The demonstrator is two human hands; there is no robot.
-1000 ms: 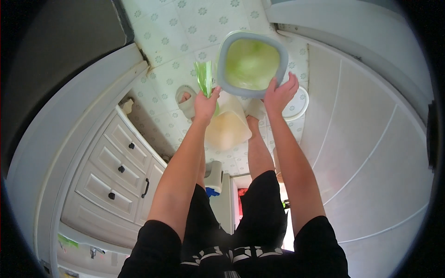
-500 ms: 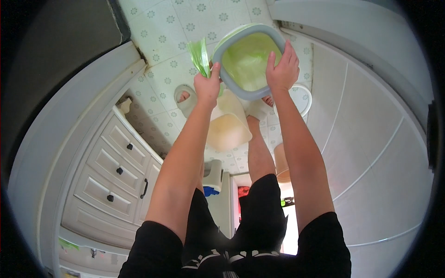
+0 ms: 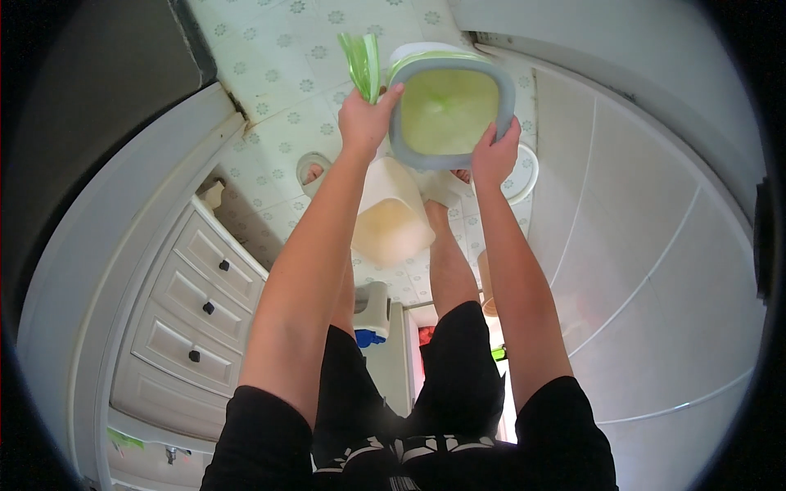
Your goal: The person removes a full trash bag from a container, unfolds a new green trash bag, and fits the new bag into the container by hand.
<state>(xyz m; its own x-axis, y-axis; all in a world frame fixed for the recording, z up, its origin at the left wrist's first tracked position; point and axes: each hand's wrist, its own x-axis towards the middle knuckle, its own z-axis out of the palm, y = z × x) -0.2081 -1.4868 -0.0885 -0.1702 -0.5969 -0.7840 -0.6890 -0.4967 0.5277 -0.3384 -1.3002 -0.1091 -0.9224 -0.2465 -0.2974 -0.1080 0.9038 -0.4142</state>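
In front of me is a trash bin with a grey squared rim (image 3: 446,161), lined with a translucent green bag (image 3: 450,110). My left hand (image 3: 366,123) is closed on a bunched green tail of the bag (image 3: 362,65), which sticks up beside the rim's left side. Its thumb lies along the grey rim. My right hand (image 3: 495,155) grips the rim at its near right corner. The green film covers the opening and shows beyond the far edge of the rim. Nearer to me, between my legs, is a pale cream container (image 3: 393,217).
A round white-rimmed container (image 3: 526,173) stands right of my foot. White cabinet drawers (image 3: 192,307) with dark knobs line the left, and a pale curved wall panel (image 3: 630,245) the right. Behind my legs is a beige container with a blue part (image 3: 371,335). The floor is patterned tile (image 3: 315,53).
My right hand has slid from the rim's right side down to its near corner. The rim has turned and shifted slightly right, and the film across the opening looks tauter.
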